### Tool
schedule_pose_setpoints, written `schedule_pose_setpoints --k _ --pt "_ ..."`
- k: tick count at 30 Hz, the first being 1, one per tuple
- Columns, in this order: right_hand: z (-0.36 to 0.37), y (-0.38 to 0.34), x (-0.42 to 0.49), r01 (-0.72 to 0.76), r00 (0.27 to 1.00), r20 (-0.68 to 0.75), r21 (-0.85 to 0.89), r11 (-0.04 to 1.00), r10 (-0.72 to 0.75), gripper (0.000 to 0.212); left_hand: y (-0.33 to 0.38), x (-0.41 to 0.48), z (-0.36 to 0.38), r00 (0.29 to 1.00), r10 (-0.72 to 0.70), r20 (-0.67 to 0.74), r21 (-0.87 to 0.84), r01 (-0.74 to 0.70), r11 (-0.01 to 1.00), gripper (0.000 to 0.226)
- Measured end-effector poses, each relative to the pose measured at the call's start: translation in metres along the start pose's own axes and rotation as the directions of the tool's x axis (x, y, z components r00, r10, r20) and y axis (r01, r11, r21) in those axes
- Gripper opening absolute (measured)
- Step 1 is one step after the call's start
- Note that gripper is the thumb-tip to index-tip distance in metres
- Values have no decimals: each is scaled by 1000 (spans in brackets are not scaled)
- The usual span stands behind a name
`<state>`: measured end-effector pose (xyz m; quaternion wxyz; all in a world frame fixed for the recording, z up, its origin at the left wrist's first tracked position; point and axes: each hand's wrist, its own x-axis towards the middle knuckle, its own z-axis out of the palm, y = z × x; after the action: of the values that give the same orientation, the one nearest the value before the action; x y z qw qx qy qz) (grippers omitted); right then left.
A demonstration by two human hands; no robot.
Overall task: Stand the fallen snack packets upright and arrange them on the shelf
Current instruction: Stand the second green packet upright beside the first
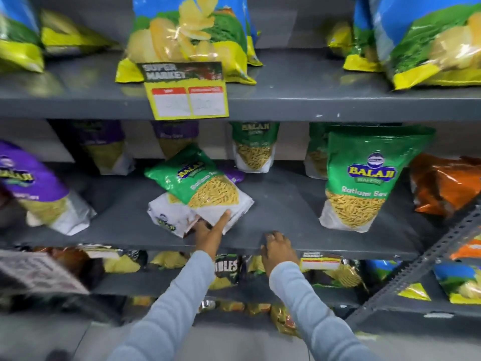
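A green and white snack packet (pixel 200 188) lies fallen and tilted on the grey middle shelf (pixel 283 212), on top of another white-bottomed packet (pixel 169 217). My left hand (pixel 210 230) grips the green packet's lower white edge, thumb on top and fingers underneath. My right hand (pixel 278 250) rests on the shelf's front edge, fingers curled over the lip, holding no packet. An upright green packet (pixel 364 178) stands to the right. A purple packet (pixel 39 188) leans at the left.
More green and purple packets stand at the back of the middle shelf. An orange packet (pixel 447 186) lies at the far right. Blue and yellow chip bags fill the top shelf, with a yellow price tag (pixel 187 100) on its edge. Lower shelves hold mixed packets.
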<state>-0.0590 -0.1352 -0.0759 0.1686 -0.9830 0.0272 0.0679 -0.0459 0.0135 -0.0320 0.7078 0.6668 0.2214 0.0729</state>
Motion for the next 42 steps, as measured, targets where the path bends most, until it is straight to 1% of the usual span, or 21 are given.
schedule_pose_setpoints --k 1,4,6,8,10,12,13,14,15,16,18,20,24,28,31,34,35,37,38,40,42 --pt "0 -1 2 -5 1000 -3 -5 1000 5 39 1 3 3 1000 -26 -6 -11 26 1000 54" --pt "-5 -2 11 -43 999 14 18 999 42 37 -7 19 5 991 -128 -41 -43 126 991 84" --pt "-14 -4 16 -81 997 11 164 983 80 35 -14 30 -1 984 -175 -20 -46 174 984 84" --pt "-23 -4 23 -82 995 -21 357 930 95 36 -9 28 -8 980 -195 32 -57 197 979 72" --pt "-34 -5 25 -90 992 -26 522 848 122 44 -5 20 -17 975 -201 94 -68 208 976 58" --pt "-48 -7 21 -140 988 49 693 708 147 50 -2 6 -30 963 -204 177 -65 218 974 52" --pt "-56 -8 17 -179 983 113 761 624 144 45 -1 -3 -38 953 -206 223 -60 224 973 50" --pt "-64 -9 11 -200 980 170 811 550 105 36 1 -11 -44 940 -209 269 -51 230 972 50" --pt "-72 -9 3 -212 975 217 831 514 51 28 2 -20 -50 928 -211 306 -34 232 972 50" --pt "-79 -10 -6 -207 968 249 839 504 -17 27 4 -28 -55 919 -209 333 -9 225 974 52" --pt "-85 -9 -23 -194 948 293 840 506 -123 25 7 -42 -63 914 -192 357 40 191 981 53" --pt "-82 -5 -34 -171 942 295 834 524 -162 11 11 -53 -68 917 -157 366 76 139 987 53" --pt "-75 0 -46 -99 975 195 816 570 -110 27 19 -59 -70 909 -72 411 99 34 995 60" --pt "-76 1 -44 -46 990 117 793 608 -79 37 22 -47 -63 899 1 438 120 -59 991 63" --pt "-73 5 -29 -13 997 62 745 667 -49 42 20 -31 -49 885 33 465 152 -117 981 65" --pt "-66 8 -7 25 1000 -6 691 722 -29 45 13 -3 -27 872 49 488 249 -193 949 80" --pt "-63 9 1 28 999 -32 707 706 -7 48 10 7 -18 870 61 489 277 -221 935 85" --pt "-53 13 18 22 996 -72 776 630 53 59 3 26 1 883 74 463 361 -264 894 90" --pt "-46 16 27 18 992 -92 791 611 90 64 -1 34 10 894 71 443 408 -272 872 93" --pt "-32 22 46 8 981 -124 788 616 147 73 -10 45 26 903 67 425 465 -281 839 100" --pt "-19 27 61 -14 974 -125 800 599 190 77 -18 51 38 908 67 414 503 -290 814 100"
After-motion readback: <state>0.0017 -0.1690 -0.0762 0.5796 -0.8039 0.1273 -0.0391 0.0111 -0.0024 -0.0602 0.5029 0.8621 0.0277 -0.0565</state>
